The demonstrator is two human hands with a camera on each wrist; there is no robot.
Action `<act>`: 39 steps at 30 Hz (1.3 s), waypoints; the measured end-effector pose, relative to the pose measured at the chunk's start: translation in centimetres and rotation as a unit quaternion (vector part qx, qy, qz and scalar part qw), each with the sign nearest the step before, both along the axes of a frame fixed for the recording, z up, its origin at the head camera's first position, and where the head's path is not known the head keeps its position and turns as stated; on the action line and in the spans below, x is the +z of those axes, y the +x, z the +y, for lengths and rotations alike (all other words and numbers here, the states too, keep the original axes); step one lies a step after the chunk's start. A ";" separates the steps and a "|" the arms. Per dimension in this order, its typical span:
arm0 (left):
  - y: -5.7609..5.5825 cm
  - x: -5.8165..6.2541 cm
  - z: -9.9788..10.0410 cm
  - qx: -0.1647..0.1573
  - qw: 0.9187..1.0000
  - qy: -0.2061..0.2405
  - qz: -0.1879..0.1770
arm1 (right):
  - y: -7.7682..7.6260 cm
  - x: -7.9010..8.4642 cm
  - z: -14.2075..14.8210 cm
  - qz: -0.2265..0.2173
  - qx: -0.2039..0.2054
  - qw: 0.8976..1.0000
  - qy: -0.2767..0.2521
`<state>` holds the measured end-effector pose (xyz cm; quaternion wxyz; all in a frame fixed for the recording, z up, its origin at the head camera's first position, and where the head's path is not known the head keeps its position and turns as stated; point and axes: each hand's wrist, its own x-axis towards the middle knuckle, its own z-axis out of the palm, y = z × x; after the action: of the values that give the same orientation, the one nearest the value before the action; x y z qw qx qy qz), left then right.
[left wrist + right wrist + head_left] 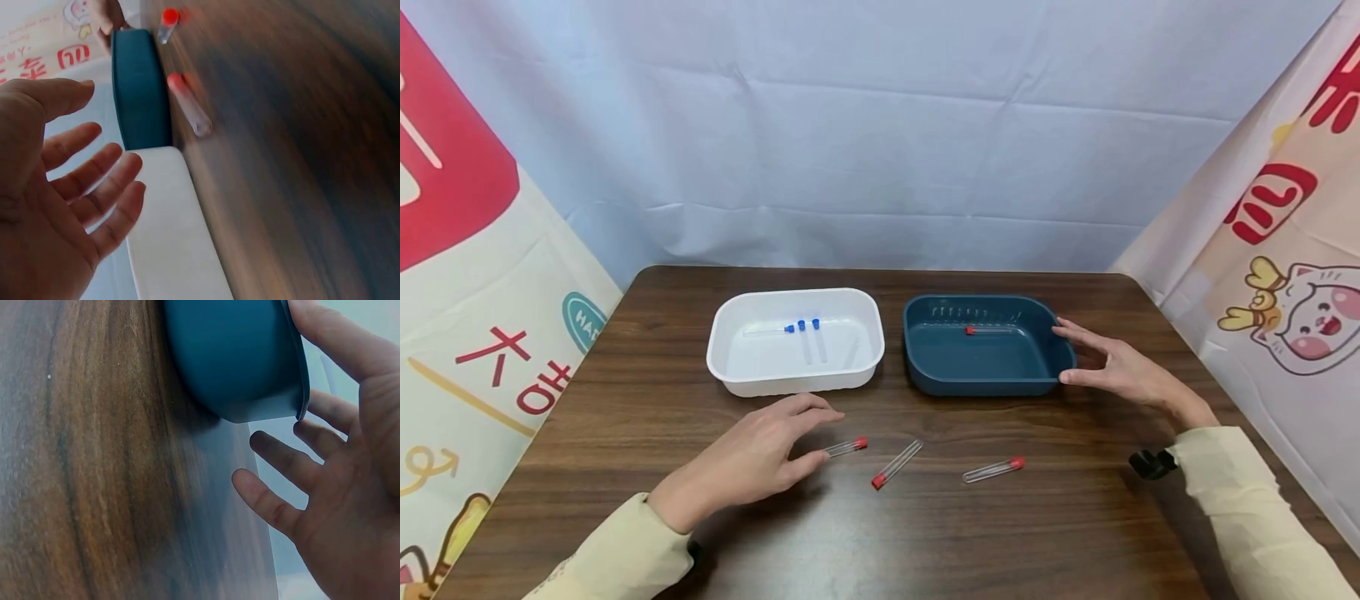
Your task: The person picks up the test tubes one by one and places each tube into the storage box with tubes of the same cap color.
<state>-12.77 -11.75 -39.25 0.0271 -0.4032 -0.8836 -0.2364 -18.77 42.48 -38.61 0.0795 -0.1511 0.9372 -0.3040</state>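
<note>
My left hand is held over the table with its fingers loosely extended. Just beyond its thumb lies a clear tube with a red cap, partly hidden by the hand; nothing shows in its grasp in the left wrist view. Two more red-capped tubes, one slanted and one farther right, lie on the wood. At the right end of the dark blue basin, my right hand touches the rim, fingers spread and thumb at the front corner. A red-capped tube lies inside that basin.
To the left of the blue basin stands a white basin with blue-capped tubes inside. Both basins sit toward the back of the brown wooden table. A pale cloth hangs behind, with printed cloths at both sides.
</note>
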 end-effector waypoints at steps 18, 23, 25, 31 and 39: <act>-0.1 -1.5 2.3 0.022 0.998 -0.052 -0.014 | 0.2 -0.2 -0.2 0.012 -0.004 1.000 -0.003; -0.2 -1.9 2.6 0.040 0.998 -0.046 -0.001 | 0.2 -0.2 -0.3 0.010 -0.005 1.000 -0.003; -0.2 -2.1 2.8 0.050 0.998 -0.044 0.001 | 0.2 -0.2 -0.3 0.009 -0.007 1.000 -0.004; -0.4 -2.3 3.2 0.068 0.996 -0.051 -0.004 | 0.2 -0.2 -0.3 0.005 -0.003 1.000 -0.003; -0.6 -2.7 3.6 0.068 0.996 -0.050 -0.017 | 0.1 -0.2 -0.1 0.004 -0.007 1.000 0.002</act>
<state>-13.35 -8.13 -41.97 0.0084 -0.3390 -0.9200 -0.1966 -18.66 42.41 -38.77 0.0745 -0.1458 0.9392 -0.3020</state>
